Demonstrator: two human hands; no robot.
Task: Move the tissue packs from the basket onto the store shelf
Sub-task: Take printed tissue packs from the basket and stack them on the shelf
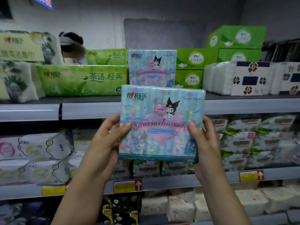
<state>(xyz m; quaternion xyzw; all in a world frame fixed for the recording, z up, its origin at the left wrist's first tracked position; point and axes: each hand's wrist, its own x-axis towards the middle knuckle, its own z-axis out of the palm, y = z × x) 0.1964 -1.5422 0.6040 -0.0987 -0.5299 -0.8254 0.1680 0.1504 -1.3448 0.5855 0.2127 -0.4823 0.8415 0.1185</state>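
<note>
Held tissue pack (160, 122): pale blue wrap with a pink heart, a cartoon figure and the words "Sanrio characters". It is upright with its printed face toward the camera, at the centre of the frame. It is carried in the air in front of the grey front edge of the top shelf (90, 110).
Left hand (105, 138): grasps the pack's left edge, with the thumb flat on the front face and the fingers hidden behind. A ring (110, 131) sits on one finger.
Right hand (205, 140): grasps the pack's right edge the same way, with the thumb on the front beside the lettering and the fingers behind the pack.
Shelved tissue pack (151, 67): same design, standing upright on the top shelf just above and behind the held one, whose top edge hides its base.
Green packs (81, 80): lie on the top shelf left of the shelved tissue pack, one long pack in front and another behind it.
Green boxes (189, 69): stacked right of the shelved tissue pack, rising toward the upper right of the frame.
White packs (250, 78): at the right end of the top shelf, marked with dark flower shapes.
Cream packs (16, 78): stacked at the far left, with a leafy print.
Other person (72, 44): a head with dark hair and a grey band shows beyond the green packs, upper left.
Middle shelf (178, 181): below the hands. It holds pale wrapped packs at the left and green-and-white ones at the right.
Price tags (127, 185): red and yellow with a white arrow, on the middle shelf's front edge.
Bottom row (178, 207): dark and pale packs, blurred.
</note>
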